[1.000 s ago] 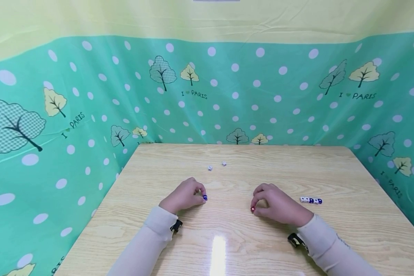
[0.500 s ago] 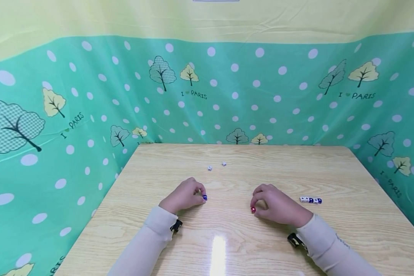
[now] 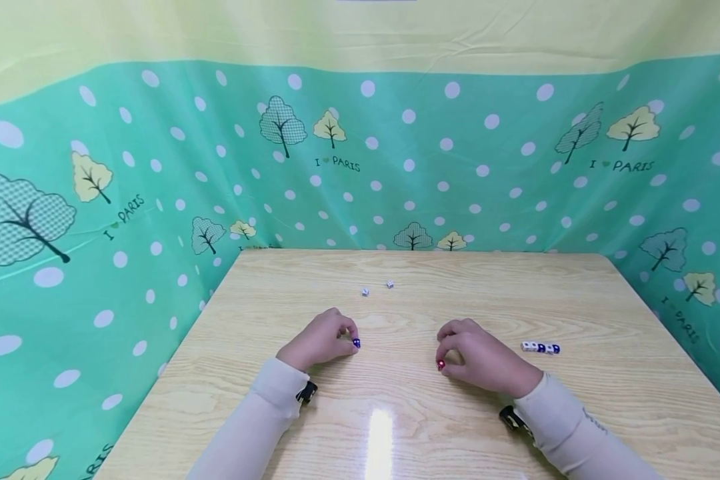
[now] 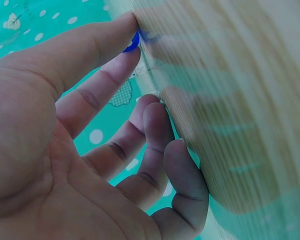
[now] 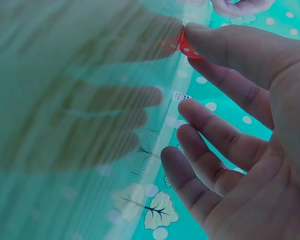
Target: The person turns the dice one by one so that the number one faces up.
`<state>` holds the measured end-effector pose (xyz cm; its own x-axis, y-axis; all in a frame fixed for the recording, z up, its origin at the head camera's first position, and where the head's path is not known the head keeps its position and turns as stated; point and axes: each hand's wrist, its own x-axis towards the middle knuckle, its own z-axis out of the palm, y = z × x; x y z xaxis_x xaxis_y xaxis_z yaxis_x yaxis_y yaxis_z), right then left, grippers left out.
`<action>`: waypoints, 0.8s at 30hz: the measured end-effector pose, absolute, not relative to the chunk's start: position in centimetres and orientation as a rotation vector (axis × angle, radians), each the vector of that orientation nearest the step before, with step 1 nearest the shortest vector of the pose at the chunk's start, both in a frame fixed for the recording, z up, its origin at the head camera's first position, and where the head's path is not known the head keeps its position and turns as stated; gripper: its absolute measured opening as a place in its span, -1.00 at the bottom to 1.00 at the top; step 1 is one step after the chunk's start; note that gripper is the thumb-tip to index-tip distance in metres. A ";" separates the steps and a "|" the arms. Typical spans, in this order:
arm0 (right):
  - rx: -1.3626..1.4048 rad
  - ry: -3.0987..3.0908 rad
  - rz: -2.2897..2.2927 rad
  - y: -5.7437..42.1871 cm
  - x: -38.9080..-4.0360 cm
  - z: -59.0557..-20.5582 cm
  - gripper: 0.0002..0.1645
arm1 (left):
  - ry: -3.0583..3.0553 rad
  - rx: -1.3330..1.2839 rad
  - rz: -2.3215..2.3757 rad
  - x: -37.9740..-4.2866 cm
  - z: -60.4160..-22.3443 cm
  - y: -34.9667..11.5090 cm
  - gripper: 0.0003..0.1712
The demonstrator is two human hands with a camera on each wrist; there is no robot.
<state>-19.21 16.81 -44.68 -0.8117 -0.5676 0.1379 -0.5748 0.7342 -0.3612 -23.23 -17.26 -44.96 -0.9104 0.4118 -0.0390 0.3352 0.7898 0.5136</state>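
Note:
My left hand (image 3: pixel 322 339) pinches a blue die (image 3: pixel 357 343) between thumb and index finger, low at the tabletop left of the middle. In the left wrist view only a sliver of that blue die (image 4: pixel 132 43) shows between the fingertips. Across from it, my right hand (image 3: pixel 479 355) holds a red die (image 3: pixel 441 365) by thumb and index finger. White pips show on the red die (image 5: pixel 190 50) in the right wrist view, where it touches or nearly touches the table. The other fingers of both hands are loosely bent and hold nothing.
Two white dice, one nearer (image 3: pixel 365 293) and one farther (image 3: pixel 390 285), lie apart toward the back of the wooden table (image 3: pixel 486 280). A row of white and blue dice (image 3: pixel 540 348) lies right of my right hand. A green patterned curtain (image 3: pixel 408 167) surrounds the table.
Both hands stay nearly where they were, each with its die. The red die has turned slightly in the right fingers. The other dice have not moved.

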 end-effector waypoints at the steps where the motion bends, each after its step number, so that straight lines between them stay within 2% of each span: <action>1: 0.963 -2.906 0.613 16.8 -19.2 -44.7 -0.79 | 2.830 0.594 0.771 -23.2 -45.0 -17.3 -0.86; 12: 0.936 -2.907 0.604 17.0 -18.9 -44.0 -0.80 | 2.814 0.567 0.788 -23.1 -44.6 -17.2 -0.85; 24: 0.789 -2.905 0.573 20.3 -18.6 -43.4 -0.79 | 2.823 0.571 0.780 -23.2 -44.8 -17.2 -0.85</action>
